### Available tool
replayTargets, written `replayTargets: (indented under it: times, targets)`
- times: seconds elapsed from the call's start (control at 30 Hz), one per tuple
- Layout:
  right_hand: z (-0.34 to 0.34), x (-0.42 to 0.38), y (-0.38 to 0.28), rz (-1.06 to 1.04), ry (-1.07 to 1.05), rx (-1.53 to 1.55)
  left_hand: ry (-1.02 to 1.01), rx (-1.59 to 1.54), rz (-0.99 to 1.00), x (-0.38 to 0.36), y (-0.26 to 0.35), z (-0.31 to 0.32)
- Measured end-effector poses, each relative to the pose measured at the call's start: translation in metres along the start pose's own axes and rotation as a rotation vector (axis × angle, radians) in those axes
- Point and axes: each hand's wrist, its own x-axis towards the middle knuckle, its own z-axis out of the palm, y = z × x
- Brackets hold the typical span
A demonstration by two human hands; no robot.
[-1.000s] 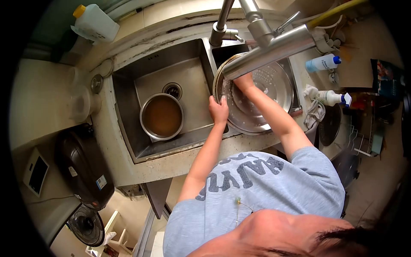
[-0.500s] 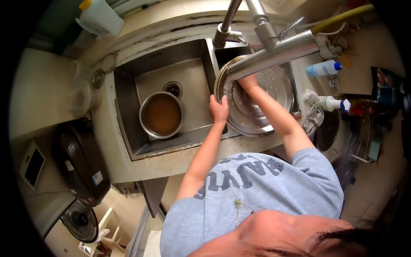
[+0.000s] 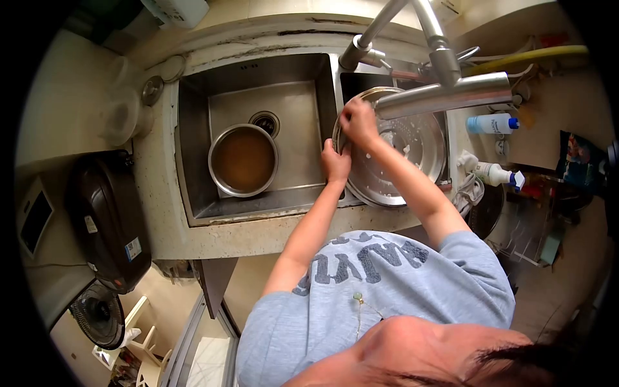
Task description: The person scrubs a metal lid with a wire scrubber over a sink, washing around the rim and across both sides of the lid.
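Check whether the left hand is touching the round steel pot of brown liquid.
Apart. In the head view, bare steel sink floor shows plainly between the left hand and the pot.

No whole word can be read for certain. Below the steel double-bowl sink (image 3: 296, 155), a light grey short-sleeved T-shirt (image 3: 412, 303) bears large dark capital letters (image 3: 367, 261) in a curved row; folds distort them. Right of the sink, a white and pale-blue plastic bottle with a blue cap (image 3: 491, 124) carries dark lettering, too small to make out surely. Lower on that side, the print on a white spray bottle with a blue and white head (image 3: 491, 173) is illegible, as is that on a dark, colourfully printed packet (image 3: 578, 158) farther right. Left of the sink, a glossy dark-brown rounded case (image 3: 106, 219) bears a blue-and-white label (image 3: 133, 249) and a small whitish sticker (image 3: 90, 224), both unreadable.
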Motion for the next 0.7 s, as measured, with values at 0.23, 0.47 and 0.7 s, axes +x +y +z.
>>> replayTargets:
  times: [0.23,0.47,0.7]
  targets:
    - [-0.001,0.005,0.013,0.022,0.134,0.041,0.107,0.151,0.017,0.001,-0.008,0.007]
    - [-0.016,0.001,-0.016,0.11,0.002,0.09,0.028,0.136,-0.077,0.002,0.001,0.003]
    - [-0.004,0.008,0.015,-0.166,0.132,-0.02,0.05,0.087,-0.059,0.004,-0.001,0.007]
